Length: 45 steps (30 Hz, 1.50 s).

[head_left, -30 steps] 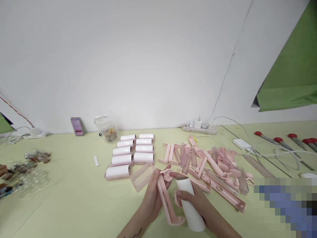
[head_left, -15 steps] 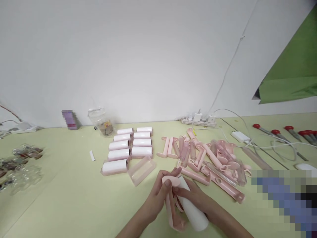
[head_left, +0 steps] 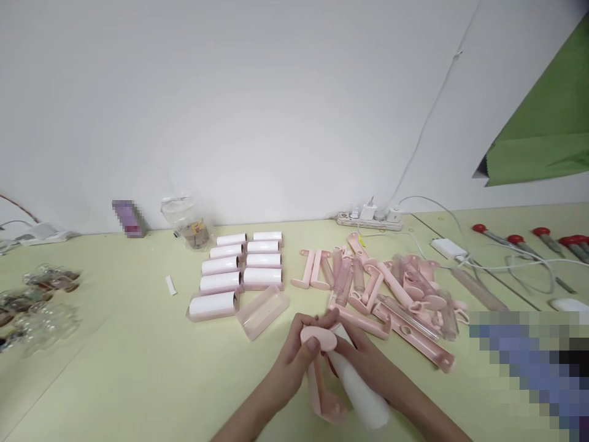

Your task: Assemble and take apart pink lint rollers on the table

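My left hand [head_left: 292, 359] is closed round a pink plastic roller frame [head_left: 318, 338], its thumb lying on the oval end plate. Below the hand, the frame's long bar and other end hang above the table. A white lint roll [head_left: 365, 396] slants down beside the frame, gripped by my right hand [head_left: 365, 353] near its upper end. Both hands are close together, and the fingers partly hide where roll and frame come near. I cannot tell whether the two parts are joined. A clear pinkish cover [head_left: 262, 313] lies just beyond my left hand.
Two columns of white rolls in pinkish covers [head_left: 214, 304] stand left of centre. Loose pink frames and clear tubes [head_left: 409, 334] are heaped to the right. Behind them are a power strip [head_left: 370, 222] and cables. Red-ended tools [head_left: 518, 239] lie far right, a plastic bag [head_left: 193, 230] at the back.
The white roll's upper end has shifted slightly under my right fingers, and the frame's end plate has tilted a little. Both hands keep their hold.
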Motion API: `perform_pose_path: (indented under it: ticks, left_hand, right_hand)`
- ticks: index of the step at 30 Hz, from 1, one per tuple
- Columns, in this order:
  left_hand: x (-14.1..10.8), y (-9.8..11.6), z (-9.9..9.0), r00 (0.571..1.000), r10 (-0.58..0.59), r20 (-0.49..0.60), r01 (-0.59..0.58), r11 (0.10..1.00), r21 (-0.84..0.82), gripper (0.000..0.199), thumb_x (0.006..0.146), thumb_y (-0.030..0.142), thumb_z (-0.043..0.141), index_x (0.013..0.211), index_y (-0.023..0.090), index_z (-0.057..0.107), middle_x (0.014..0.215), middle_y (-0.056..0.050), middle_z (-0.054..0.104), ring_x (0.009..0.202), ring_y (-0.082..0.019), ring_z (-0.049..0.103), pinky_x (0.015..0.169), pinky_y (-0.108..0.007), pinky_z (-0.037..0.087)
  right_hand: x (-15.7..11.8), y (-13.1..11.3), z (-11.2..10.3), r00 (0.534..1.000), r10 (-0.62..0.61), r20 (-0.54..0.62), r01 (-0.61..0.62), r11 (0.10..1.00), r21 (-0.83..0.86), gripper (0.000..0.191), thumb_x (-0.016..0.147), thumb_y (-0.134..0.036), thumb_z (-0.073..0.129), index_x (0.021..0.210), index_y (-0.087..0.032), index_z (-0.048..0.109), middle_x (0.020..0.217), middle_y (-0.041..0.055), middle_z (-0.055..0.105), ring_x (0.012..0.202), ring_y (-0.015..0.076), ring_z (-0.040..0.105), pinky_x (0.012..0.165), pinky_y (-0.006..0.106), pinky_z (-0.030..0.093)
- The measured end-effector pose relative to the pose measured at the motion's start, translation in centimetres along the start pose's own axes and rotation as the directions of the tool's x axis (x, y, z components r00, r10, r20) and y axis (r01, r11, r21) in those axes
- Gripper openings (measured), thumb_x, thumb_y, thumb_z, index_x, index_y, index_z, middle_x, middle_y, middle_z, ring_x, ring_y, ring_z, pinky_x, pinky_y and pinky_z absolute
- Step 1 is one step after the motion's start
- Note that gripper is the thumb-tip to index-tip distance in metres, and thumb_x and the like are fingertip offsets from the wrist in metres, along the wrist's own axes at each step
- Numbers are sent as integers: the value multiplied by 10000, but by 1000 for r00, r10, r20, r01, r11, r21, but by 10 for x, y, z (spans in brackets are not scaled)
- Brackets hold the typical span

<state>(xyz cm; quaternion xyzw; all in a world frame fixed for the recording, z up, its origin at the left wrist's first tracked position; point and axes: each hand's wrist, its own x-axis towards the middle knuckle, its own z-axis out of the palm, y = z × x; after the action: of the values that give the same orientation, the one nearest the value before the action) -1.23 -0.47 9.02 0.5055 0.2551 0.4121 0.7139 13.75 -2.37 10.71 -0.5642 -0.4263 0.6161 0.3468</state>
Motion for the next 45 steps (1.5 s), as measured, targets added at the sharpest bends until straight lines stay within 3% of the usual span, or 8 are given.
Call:
perform_pose_path:
  ticks: [5, 10, 22, 27, 30, 34, 40, 45]
  left_hand:
    - [8, 2, -5, 973, 37, -227, -64, 992, -113, 197, 806, 367, 459, 833, 181, 518, 812, -47, 648, 786, -170, 592, 703, -262, 436]
    - [8, -4, 0, 936, -344, 80, 353, 917, -186, 371, 810, 489, 329, 968, 191, 483, 608, -3, 613, 265, -93, 439, 284, -200, 303]
    - [11, -14, 7, 835, -549, 37, 542, 810, -225, 339, 773, 441, 426, 593, 161, 491, 340, 43, 446, 258, -75, 382, 330, -199, 312]
    - [9, -14, 7, 865, -500, 34, 497, 849, -180, 329, 757, 442, 466, 613, 150, 519, 402, 34, 477, 288, -73, 404, 323, -198, 262]
    - [9, -11, 7, 909, -416, 11, 409, 890, -203, 250, 738, 396, 486, 694, 154, 530, 522, 28, 530, 318, -61, 426, 326, -189, 247]
    - [10, -9, 6, 939, -344, -22, 332, 920, -209, 170, 723, 330, 484, 755, 168, 521, 675, 16, 590, 322, -46, 433, 340, -186, 275]
    - [11, -11, 4, 938, -345, -38, 332, 924, -190, 182, 748, 341, 484, 709, 169, 525, 389, 75, 423, 281, -56, 368, 320, -178, 221]
    - [10, -7, 5, 947, -321, -32, 309, 932, -189, 198, 723, 335, 523, 744, 144, 572, 619, 11, 593, 315, -38, 398, 337, -185, 258]
  right_hand:
    - [11, 0, -9, 934, -141, -327, 247, 918, 309, 375, 734, -545, 518, 951, -242, 480, 661, -17, 599, 529, 128, 540, 445, 208, 411]
    - [12, 0, -9, 939, -238, -249, 326, 848, 418, 360, 741, -528, 514, 943, -234, 468, 620, -14, 580, 470, 131, 528, 403, 226, 430]
    - [10, 9, 3, 976, -208, -70, 219, 892, 395, 310, 800, -500, 455, 925, -217, 467, 793, 20, 619, 519, 123, 527, 466, 244, 435]
    - [8, 8, 1, 988, -156, 10, 133, 873, 470, 342, 807, -528, 401, 947, -227, 481, 731, 18, 605, 548, 162, 536, 495, 288, 446]
    - [10, 9, -6, 981, -86, -172, 165, 836, 523, 473, 767, -626, 359, 1060, -264, 443, 584, -19, 489, 494, 166, 491, 440, 279, 433]
    - [14, 9, -16, 845, -168, -507, 391, 842, 371, 565, 721, -674, 383, 1162, -322, 374, 762, 10, 468, 620, 172, 488, 509, 260, 459]
    - [7, 5, -13, 784, -398, -477, 481, 874, 61, 533, 776, -598, 385, 1222, -311, 333, 918, 52, 452, 676, 179, 451, 538, 254, 436]
    - [4, 3, -12, 763, -421, -491, 488, 873, 11, 506, 804, -572, 357, 1233, -303, 330, 999, 69, 452, 674, 179, 447, 508, 247, 413]
